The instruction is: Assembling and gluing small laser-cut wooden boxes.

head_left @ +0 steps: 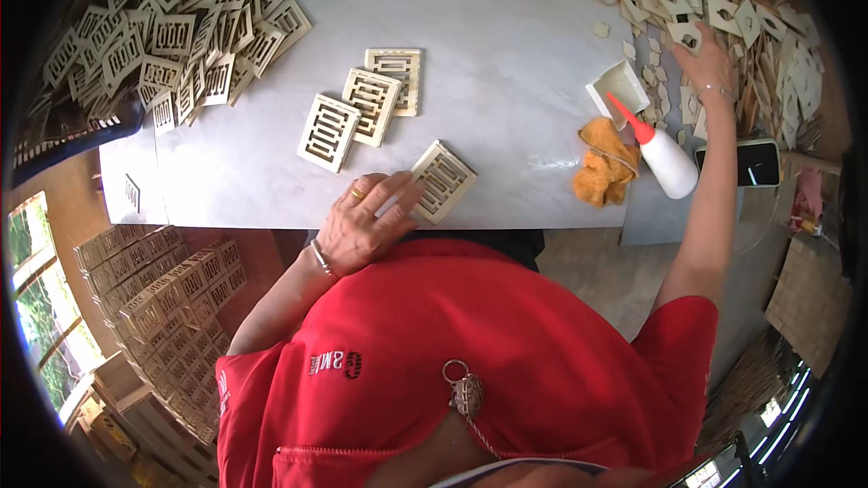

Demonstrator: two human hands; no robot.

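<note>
My left hand (366, 219) is at the table's near edge, fingers stretched out, their tips at the left side of a slotted wooden panel (445, 183). That panel lies tilted on the table. Beyond it, three similar slotted panels overlap in a row: a near one (327, 133), a middle one (372, 107) and a far one (409, 81). My right arm reaches to the far right, where my right hand (708, 68) has its thumb and fingers closed about a thin pale wooden piece (684, 34) with a dark hole, at the edge of a heap.
A large heap of slotted panels (172, 34) fills the far left. Right of centre are a white glue bottle (667, 163) with red nozzle, an orange cloth (604, 167), a white tray (624, 81) and a phone (758, 163). Thin holed pieces (800, 72) are heaped far right.
</note>
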